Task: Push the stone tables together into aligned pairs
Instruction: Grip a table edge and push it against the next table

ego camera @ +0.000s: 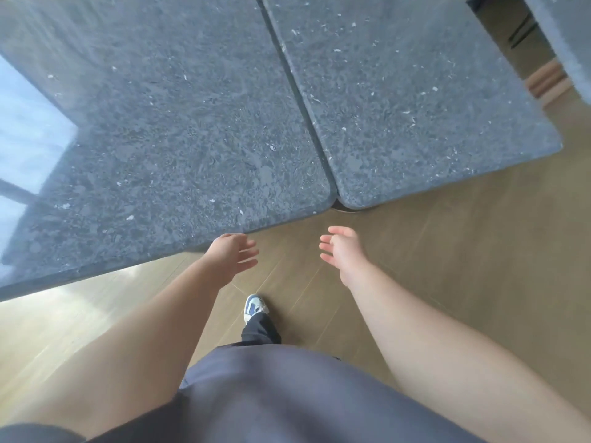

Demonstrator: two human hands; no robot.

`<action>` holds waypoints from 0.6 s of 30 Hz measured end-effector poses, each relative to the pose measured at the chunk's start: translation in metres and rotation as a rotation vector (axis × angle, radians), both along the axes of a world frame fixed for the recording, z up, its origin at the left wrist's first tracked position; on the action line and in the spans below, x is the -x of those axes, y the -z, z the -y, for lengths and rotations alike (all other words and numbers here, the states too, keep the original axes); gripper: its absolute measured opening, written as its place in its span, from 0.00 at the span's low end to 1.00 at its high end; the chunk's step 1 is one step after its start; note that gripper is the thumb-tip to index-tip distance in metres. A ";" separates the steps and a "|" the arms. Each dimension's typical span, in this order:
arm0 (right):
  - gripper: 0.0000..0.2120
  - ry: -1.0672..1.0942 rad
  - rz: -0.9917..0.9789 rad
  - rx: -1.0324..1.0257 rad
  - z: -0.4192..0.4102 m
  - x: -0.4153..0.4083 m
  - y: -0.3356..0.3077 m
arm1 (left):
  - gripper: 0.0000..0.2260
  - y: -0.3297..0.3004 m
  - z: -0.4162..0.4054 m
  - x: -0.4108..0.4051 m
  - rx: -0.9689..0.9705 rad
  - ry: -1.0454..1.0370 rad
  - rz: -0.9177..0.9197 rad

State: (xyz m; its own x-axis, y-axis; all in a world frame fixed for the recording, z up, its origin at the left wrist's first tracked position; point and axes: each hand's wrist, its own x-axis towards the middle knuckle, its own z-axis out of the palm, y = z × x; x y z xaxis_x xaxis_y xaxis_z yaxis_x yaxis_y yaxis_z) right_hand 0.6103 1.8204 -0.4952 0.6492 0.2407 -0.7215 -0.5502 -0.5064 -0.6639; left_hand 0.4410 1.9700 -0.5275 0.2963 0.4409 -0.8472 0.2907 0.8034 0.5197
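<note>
Left table [166,129] and right table [412,100] paired, near edges slightly offset. Left hand [232,254], right hand [343,251] open, empty. Next: nudge flush.

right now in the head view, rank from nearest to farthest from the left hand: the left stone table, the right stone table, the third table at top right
1. left stone table: its near edge sits right at the left hand.
2. right stone table: across the seam, to the right.
3. third table: far top right corner.
</note>
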 end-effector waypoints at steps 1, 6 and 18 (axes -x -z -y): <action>0.15 0.011 -0.014 0.009 -0.008 -0.008 0.003 | 0.12 0.005 -0.004 -0.004 0.051 -0.049 0.002; 0.13 0.047 -0.178 -0.019 -0.044 -0.044 0.032 | 0.24 0.017 -0.007 -0.024 0.296 -0.340 0.094; 0.37 0.174 -0.741 -0.121 -0.096 -0.093 0.081 | 0.32 0.063 -0.020 -0.061 0.319 -1.011 0.182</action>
State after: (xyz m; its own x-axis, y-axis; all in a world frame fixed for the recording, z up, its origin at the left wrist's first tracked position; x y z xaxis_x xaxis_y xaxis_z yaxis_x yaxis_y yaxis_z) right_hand 0.7030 1.9162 -0.5767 0.0427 0.2846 -0.9577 -0.9379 -0.3190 -0.1366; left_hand 0.5021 1.9898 -0.5906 0.0517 0.3184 -0.9465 -0.6448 0.7344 0.2119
